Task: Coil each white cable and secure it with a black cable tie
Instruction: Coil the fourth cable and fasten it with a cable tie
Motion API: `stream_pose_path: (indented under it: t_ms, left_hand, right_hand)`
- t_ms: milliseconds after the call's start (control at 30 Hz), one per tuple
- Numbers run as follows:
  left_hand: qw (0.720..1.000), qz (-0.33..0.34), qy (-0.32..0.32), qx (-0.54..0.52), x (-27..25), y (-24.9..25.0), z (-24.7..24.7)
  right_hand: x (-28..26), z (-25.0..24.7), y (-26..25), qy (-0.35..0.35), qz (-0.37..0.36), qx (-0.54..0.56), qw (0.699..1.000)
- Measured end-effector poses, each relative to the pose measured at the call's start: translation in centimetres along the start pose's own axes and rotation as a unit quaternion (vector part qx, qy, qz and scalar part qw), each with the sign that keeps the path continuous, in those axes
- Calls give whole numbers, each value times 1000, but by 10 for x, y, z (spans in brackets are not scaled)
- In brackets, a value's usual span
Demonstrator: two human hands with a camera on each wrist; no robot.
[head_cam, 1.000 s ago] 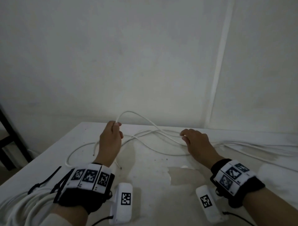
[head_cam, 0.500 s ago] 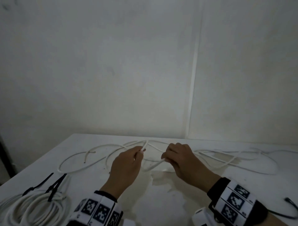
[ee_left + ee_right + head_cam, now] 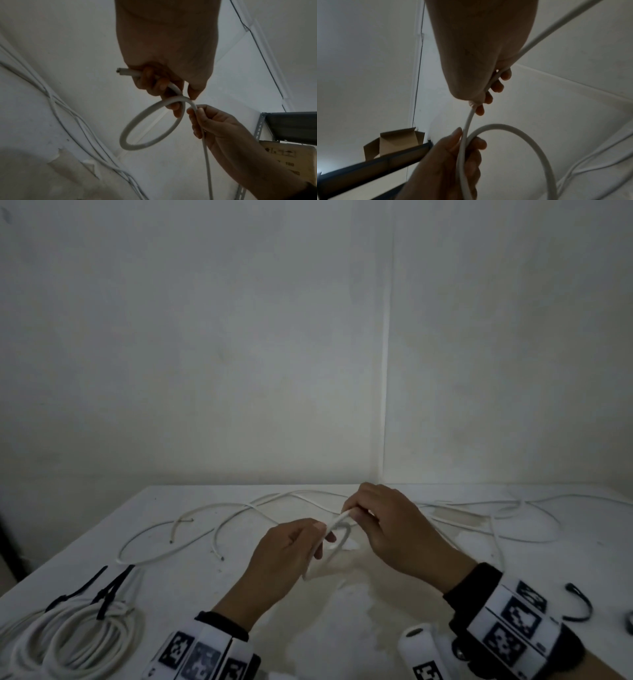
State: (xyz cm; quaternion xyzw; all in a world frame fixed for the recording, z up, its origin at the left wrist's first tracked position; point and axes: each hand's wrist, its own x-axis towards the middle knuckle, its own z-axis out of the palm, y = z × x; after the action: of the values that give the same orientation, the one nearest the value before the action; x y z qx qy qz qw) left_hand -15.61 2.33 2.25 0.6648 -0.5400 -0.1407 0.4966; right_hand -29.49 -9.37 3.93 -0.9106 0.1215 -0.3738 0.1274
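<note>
The left hand [image 3: 286,551] holds the white cable [image 3: 150,121] just short of its cut end, fingers [image 3: 154,82] curled round it and the thumb pressing where the strand crosses over itself, so that a single small loop hangs below the fingertips. The cut end sticks out past the little-finger side of that fist. The right hand [image 3: 394,529] sits just beside the left, almost touching it, and pinches the same cable between thumb and forefinger right at the crossing; its other fingers [image 3: 496,86] are curled along the strand, which runs on through the palm and out past the wrist. Both hands are raised off the white table [image 3: 342,628]. Beyond the fingertips, the rest of the cable lies loose in long slack curves [image 3: 239,508] across the far part of the table, with two bare ends [image 3: 191,520] showing left of the left hand. Near the left wrist lies a finished white coil [image 3: 68,642] with black cable ties [image 3: 102,587] on it. Out past the right wrist a loose black tie [image 3: 582,604] lies curved on the tabletop, well apart from either hand.
</note>
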Motion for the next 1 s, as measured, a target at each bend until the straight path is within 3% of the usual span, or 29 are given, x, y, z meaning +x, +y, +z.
stream_pose_path:
  t_ms: [167,467,567,800,1000]
  left_hand:
    - [998,39,-50,8,-5,7,5]
    - [996,16,-45,-75,0,30,12]
    - [996,10,-43,-77,6,33,13]
    - [999,44,-13,2,32,17,24]
    - [999,23,-13,28,44,-5,41]
  right_hand:
    - [-2,-15,5,-20,83,41,996]
    - [-9,-32,0,-80,162,192,965]
    - [-7,-32,-1,-60,195,271,941]
    - [-9,-25,13,-17,231,311,922]
    - [-10,-10,37,21,263,335,904]
